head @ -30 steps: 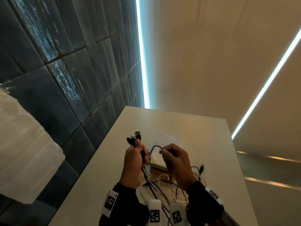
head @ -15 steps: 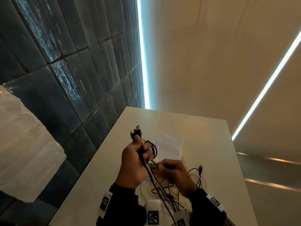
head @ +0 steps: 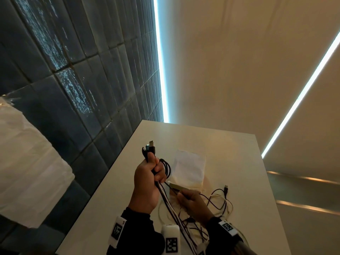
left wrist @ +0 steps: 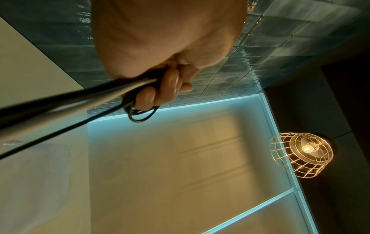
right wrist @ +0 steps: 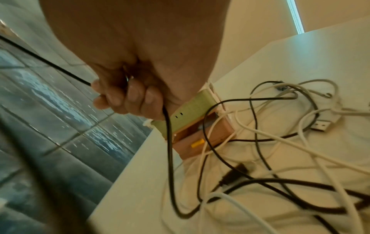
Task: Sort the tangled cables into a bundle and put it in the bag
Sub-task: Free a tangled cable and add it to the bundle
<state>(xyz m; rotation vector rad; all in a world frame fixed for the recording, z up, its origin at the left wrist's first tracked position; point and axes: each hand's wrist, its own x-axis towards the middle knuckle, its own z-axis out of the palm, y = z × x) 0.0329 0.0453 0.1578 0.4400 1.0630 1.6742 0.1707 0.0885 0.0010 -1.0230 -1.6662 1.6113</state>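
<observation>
My left hand (head: 150, 178) is raised above the white table (head: 230, 153) and grips a bunch of black and white cables (head: 166, 200); USB plugs (head: 150, 147) stick up out of the fist and a black loop (head: 166, 167) hangs beside the fingers. In the left wrist view the fingers (left wrist: 160, 88) curl round the cable bunch (left wrist: 80, 101). My right hand (head: 191, 202) is lower, near the table, and pinches a thin black cable (right wrist: 169, 150) that runs taut to the left hand. Loose black and white cables (right wrist: 270, 142) lie tangled on the table. A white bag (head: 189, 167) lies flat behind the hands.
A small green and brown box (right wrist: 192, 118) sits on the table among the cables, under the right hand. A dark tiled wall (head: 73, 89) runs along the table's left edge. A caged lamp (left wrist: 300, 155) shows in the left wrist view.
The right hand has slid down the black cable from beside the left hand toward the table. The left hand has kept its grip and now has a cable loop beside its fingers.
</observation>
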